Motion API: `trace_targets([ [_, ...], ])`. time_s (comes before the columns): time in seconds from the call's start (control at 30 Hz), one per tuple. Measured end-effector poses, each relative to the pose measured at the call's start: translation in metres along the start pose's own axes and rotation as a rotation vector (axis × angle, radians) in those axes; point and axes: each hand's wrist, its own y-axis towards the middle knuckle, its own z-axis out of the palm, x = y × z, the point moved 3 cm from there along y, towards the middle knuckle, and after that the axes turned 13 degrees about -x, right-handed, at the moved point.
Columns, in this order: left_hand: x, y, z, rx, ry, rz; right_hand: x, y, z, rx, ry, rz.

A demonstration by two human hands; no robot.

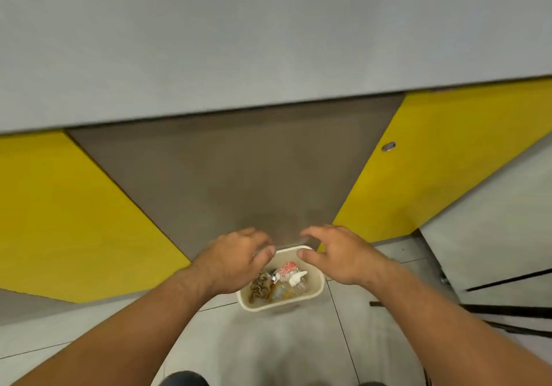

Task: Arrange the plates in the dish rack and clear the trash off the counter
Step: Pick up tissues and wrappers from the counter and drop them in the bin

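Both hands hover over a small cream bin (321, 284) that stands on the floor (268, 344) at the foot of the brown panel (233, 170), below the bench's (239, 42) front edge and between two yellow doors (59, 221). The left hand (236, 258) and right hand (336, 255) hold nothing: fingers (316, 232) loosely curled, thumbs turned inward above the rim, likely so that anything let go falls inside. The trash (283, 278) — crumpled wrappers, a red-and-white packet — lies in the bin. No plates or dish rack are in view, so that part cannot be judged.
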Motion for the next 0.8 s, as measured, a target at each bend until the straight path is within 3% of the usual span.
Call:
trace_targets([
  [0.43,-0.148,-0.04,-0.302,-0.228,0.0,0.183,0.151,-0.077,-0.29,-0.175,0.077,-0.034],
  [0.8,-0.195,-0.015,-0.393,-0.329,0.054,0.282,0.175,-0.105,-0.401,-0.372,0.008,0.014],
])
